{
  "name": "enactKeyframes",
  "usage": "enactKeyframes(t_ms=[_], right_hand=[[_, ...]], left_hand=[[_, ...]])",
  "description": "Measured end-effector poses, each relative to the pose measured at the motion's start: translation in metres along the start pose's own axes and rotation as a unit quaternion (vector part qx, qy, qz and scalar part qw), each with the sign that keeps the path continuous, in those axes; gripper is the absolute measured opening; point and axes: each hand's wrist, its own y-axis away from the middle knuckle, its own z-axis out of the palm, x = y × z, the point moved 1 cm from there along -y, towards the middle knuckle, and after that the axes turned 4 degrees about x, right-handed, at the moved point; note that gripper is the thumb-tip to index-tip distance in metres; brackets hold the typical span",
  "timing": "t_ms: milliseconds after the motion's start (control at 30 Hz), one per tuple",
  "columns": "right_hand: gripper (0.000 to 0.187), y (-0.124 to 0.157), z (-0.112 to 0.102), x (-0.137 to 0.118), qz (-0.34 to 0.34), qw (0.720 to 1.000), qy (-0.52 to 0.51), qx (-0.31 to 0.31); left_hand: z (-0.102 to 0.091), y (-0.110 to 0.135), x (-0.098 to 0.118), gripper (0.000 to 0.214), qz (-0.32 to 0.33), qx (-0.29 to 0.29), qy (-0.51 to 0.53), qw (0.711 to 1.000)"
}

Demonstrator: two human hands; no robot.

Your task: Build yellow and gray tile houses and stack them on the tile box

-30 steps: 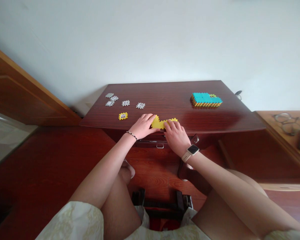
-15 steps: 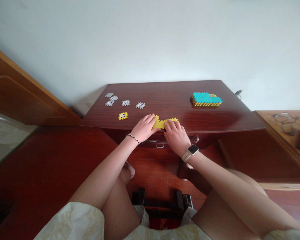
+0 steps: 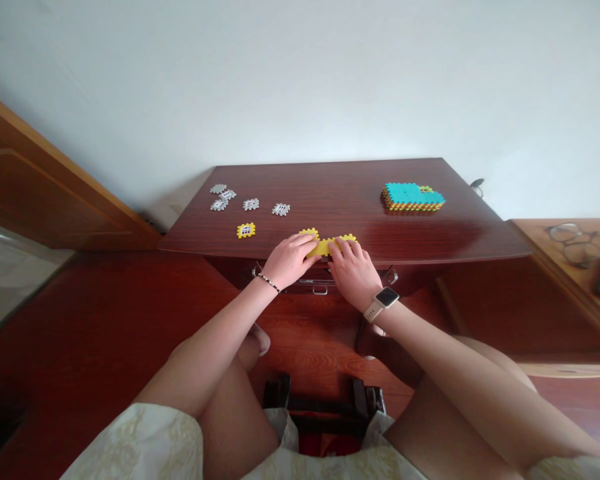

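Note:
Yellow interlocking plastic tiles (image 3: 322,249) with toothed edges lie at the desk's front edge, between both hands. My left hand (image 3: 291,258) grips their left side, its fingers over the top and its thumb at the near edge. My right hand (image 3: 354,270) is closed on the right side, fingertips bent over the top. The fingers hide much of the tiles, so I cannot tell how the joints sit. Left of my left hand lies a separate yellow tile with a window pattern (image 3: 246,231).
Several grey window tiles (image 3: 251,204) are scattered on the left of the dark wooden desk (image 3: 330,193). A stack of turquoise, orange and yellow tiles (image 3: 413,197) stands at the right. Eyeglasses (image 3: 583,250) rest on the side table (image 3: 545,243). A wall rises behind the desk.
The left part of the yellow tiles has shifted slightly left and changed its angle under my left hand. My right hand has stayed nearly still.

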Motion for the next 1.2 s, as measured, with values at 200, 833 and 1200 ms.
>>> enactKeyframes(t_ms=[200,833,1200], right_hand=[[0.045,0.000,0.001,0.001,-0.004,1.000,-0.003,-0.004],[0.047,0.001,0.002,0.003,-0.008,1.000,-0.007,-0.003],[0.048,0.002,0.005,0.003,-0.010,1.000,-0.006,0.007]], left_hand=[[-0.011,0.005,-0.017,0.034,-0.005,0.009,0.007,1.000],[-0.059,0.064,-0.151,0.056,-0.276,0.061,-0.047,0.958],[-0.054,0.060,-0.150,0.054,-0.236,0.126,0.059,0.962]])
